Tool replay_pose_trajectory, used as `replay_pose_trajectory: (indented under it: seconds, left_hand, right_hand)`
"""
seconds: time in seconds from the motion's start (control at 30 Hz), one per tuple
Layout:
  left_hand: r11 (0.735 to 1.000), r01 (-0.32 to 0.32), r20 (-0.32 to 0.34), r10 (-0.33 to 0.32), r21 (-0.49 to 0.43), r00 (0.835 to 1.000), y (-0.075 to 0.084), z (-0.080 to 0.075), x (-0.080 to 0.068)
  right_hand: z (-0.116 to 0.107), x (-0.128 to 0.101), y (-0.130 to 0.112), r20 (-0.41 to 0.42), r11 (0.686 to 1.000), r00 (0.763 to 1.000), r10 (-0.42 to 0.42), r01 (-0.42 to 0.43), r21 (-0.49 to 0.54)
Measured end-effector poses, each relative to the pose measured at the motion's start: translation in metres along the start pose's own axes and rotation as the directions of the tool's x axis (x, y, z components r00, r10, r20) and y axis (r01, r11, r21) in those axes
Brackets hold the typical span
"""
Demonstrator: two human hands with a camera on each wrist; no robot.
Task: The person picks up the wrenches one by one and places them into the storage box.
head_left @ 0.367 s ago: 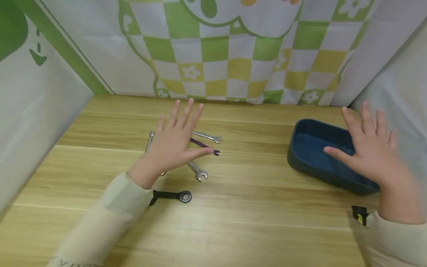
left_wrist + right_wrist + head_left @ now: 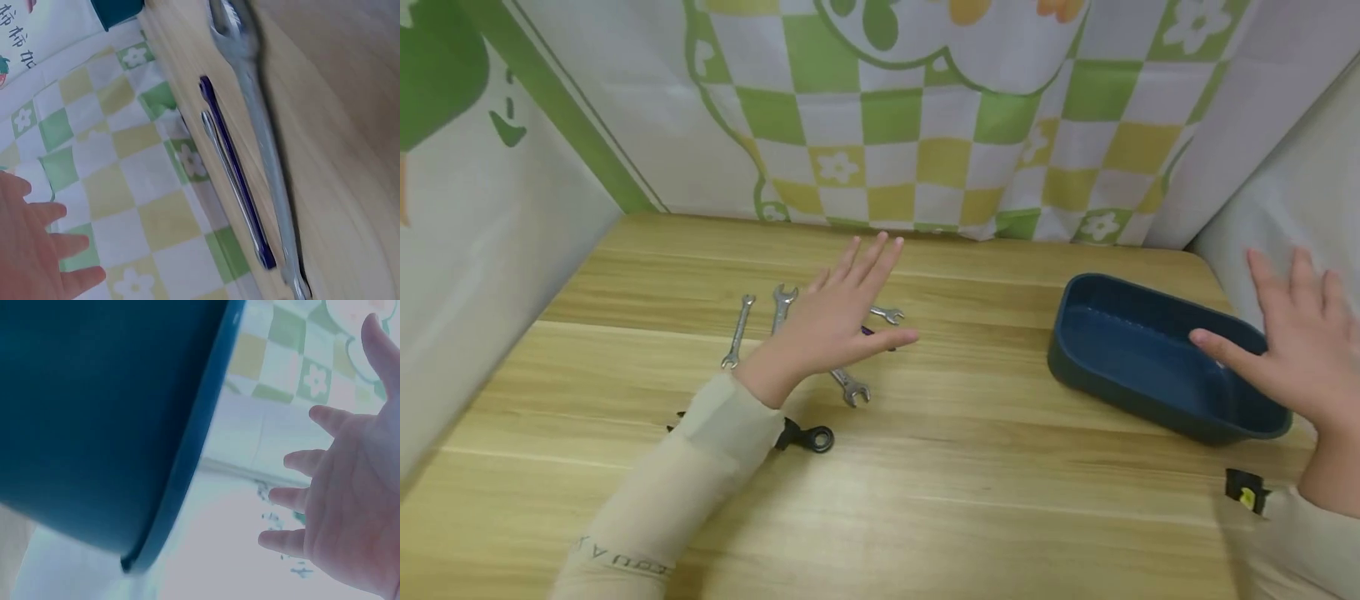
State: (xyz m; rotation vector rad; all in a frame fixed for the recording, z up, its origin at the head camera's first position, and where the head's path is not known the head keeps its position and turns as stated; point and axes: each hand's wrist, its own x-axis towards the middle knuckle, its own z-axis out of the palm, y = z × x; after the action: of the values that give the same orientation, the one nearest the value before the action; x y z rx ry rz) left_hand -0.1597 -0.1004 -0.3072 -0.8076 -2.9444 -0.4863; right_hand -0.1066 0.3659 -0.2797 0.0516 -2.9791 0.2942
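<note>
A staged tabletop booth; wooden table (image 2: 925, 500) screened by checkered cartoon cloth (image 2: 925, 125); spanners (image 2: 850, 387) laid out.

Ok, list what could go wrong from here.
1. The wrenches lie close together under the open left hand, so a grab may catch or knock a neighbour.
2. The bin sits near the table's right edge below the open right hand; a bump might shove it off.

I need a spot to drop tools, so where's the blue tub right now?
In the head view the blue tub sits on the right side of the wooden table, near the back corner, just under the open right hand.
</note>
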Motion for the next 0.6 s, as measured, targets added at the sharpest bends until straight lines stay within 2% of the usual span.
replay_pose_trajectory:
  seconds: [0.13, 0.33, 0.43, 0.6]
  left_hand:
    - [0.997, -0.045, 0.028, 0.047, -0.068, 0.998, 0.006, 0.007, 0.011]
    - [0.976, -0.126, 0.015, 0.13, -0.18, 0.991, 0.014, 0.015, 0.029]
    - [0.962, -0.135, 0.029, 0.145, -0.236, 0.989, 0.019, 0.018, 0.037]
    - [0.935, -0.14, 0.043, 0.163, -0.326, 0.986, 0.029, 0.023, 0.05]
  right_hand:
    - [0.0, -0.004, 0.014, 0.005, 0.999, 0.999, 0.036, -0.036, 0.017]
    - [0.003, -0.005, 0.036, 0.037, 0.995, 0.996, 0.087, -0.089, 0.054]
    - [0.006, -0.004, 0.047, 0.075, 0.994, 0.993, 0.09, -0.095, 0.059]
    - [0.01, -0.006, 0.062, 0.191, 0.987, 0.976, 0.1, -0.122, 0.105]
